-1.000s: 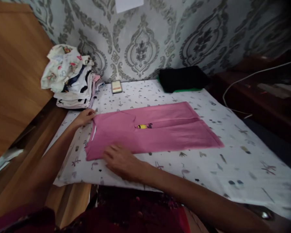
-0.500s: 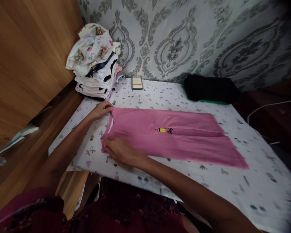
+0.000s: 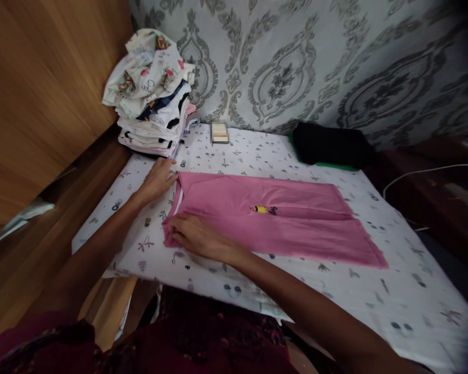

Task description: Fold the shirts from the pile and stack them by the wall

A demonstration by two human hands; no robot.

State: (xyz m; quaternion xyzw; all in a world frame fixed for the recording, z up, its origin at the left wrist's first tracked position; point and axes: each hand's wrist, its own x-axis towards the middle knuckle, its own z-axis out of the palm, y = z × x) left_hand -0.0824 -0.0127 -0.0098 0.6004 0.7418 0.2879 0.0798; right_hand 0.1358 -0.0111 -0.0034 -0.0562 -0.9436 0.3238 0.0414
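A pink shirt (image 3: 218, 195) lies flat with its long sides folded toward the middle, where a small yellow and black print shows. Its neck end, with a white strip inside, is on the left. My left hand (image 3: 158, 181) is at the far corner of that end, fingers apart, with the thumb side close to the cloth. Over the near corner, my right hand (image 3: 193, 236) rests with curled fingers closed on the pink fabric. The fingertips of the right hand are partly hidden.
The shirt lies on a white patterned cloth-covered surface (image 3: 296, 291). A tall stack of folded clothes (image 3: 152, 104) stands at the back left, beside a wooden panel (image 3: 47, 93). Folded black cloth (image 3: 331, 145) lies at the back right. A small blurred card (image 3: 219, 132) sits near the wall.
My left hand has come slightly up and away from the far corner, and its fingers have spread. My right hand stays at the near corner, its fingers curled.
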